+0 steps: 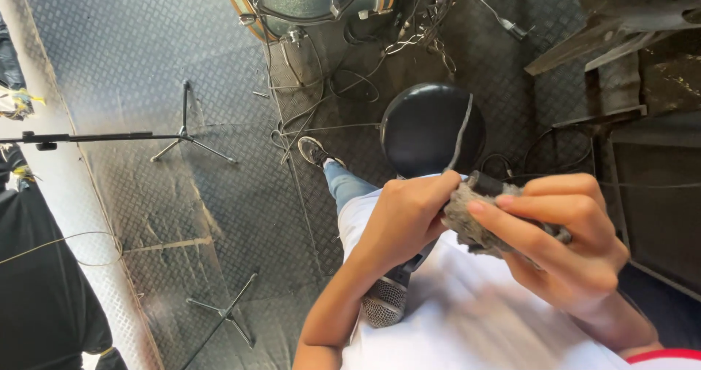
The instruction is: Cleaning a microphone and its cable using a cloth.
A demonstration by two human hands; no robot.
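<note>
Left hand (pixel 405 220) grips microphone (pixel 387 297); right hand (pixel 562 242) grey cloth (pixel 475 224)

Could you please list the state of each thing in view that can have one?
left hand: closed around the microphone's body.
right hand: fingers pinching the grey cloth.
grey cloth: bunched against the microphone's upper end.
microphone: held, mesh head pointing down.
round black stool: unoccupied.
tripod stand: upright on the floor.

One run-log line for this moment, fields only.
left hand: holds microphone, head down | right hand: pinches grey fuzzy cover at cable end | below: black round stool
</note>
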